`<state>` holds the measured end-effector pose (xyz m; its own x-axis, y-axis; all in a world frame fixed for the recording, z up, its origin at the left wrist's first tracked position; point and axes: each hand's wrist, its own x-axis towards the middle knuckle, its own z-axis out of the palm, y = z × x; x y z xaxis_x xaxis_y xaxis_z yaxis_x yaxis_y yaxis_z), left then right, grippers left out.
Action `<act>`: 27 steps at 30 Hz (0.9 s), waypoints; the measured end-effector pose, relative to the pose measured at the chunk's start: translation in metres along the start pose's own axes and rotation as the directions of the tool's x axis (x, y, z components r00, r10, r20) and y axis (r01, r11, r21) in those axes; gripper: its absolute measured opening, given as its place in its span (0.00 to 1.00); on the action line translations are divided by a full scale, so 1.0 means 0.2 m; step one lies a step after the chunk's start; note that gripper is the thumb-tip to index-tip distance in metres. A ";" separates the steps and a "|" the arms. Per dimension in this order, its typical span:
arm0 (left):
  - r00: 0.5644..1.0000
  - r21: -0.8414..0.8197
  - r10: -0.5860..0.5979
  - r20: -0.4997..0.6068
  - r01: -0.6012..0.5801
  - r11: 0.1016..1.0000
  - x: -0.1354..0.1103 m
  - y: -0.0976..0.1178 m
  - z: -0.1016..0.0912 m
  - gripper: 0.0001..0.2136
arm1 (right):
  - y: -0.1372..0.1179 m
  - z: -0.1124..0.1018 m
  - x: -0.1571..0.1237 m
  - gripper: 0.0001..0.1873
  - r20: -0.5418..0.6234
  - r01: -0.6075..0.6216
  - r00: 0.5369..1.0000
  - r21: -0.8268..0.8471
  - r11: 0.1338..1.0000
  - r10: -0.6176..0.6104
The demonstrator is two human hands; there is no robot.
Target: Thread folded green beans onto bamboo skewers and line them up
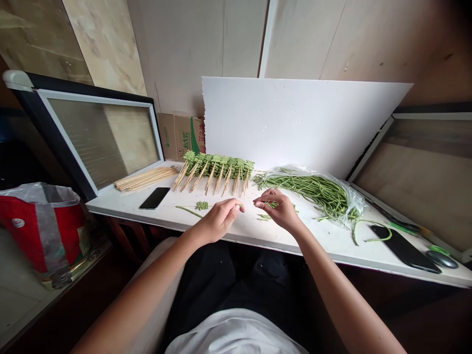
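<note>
My left hand (220,216) hovers over the white board's front edge, its fingers pinched on a small piece of green bean. My right hand (277,208) is beside it, fingers closed on short green bean pieces, with a few more pieces (264,217) lying just under it. A small bundle of cut pieces (201,205) and one long bean (189,211) lie left of my left hand. Behind the hands stands a row of bean skewers (216,169). Long green beans (313,189) spill from a clear plastic bag to the right.
Bare bamboo sticks (145,178) and a black phone (155,197) lie at the left of the white tabletop (332,246). A second phone (404,248) rests at the right. A red bucket lined with plastic (40,226) stands at the far left. A white foam sheet (295,123) leans behind.
</note>
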<state>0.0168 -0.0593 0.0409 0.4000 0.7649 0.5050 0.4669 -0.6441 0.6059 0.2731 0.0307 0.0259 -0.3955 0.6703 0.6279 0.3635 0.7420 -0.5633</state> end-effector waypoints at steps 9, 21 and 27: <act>0.998 0.006 0.001 -0.060 0.000 1.000 0.01 -0.02 0.02 0.19 | 0.39 0.00 -0.07 0.10 0.223 -0.215 0.941 -0.182 0.959 0.253; 0.976 -0.117 0.000 -0.217 -0.026 0.993 0.02 -0.03 0.06 0.15 | 0.18 -0.07 -0.01 0.26 0.257 -0.285 0.931 0.067 0.956 0.259; 0.970 -0.206 -0.042 -0.238 -0.008 0.979 0.02 0.01 0.08 0.17 | -0.21 -0.05 0.00 0.24 0.314 -0.134 0.949 0.316 0.939 0.030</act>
<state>0.0326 -0.0576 0.0345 0.1809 0.7706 0.6111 0.2909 -0.6354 0.7153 0.2665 -0.0006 0.0559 -0.6291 0.6601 0.4106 0.1281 0.6089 -0.7828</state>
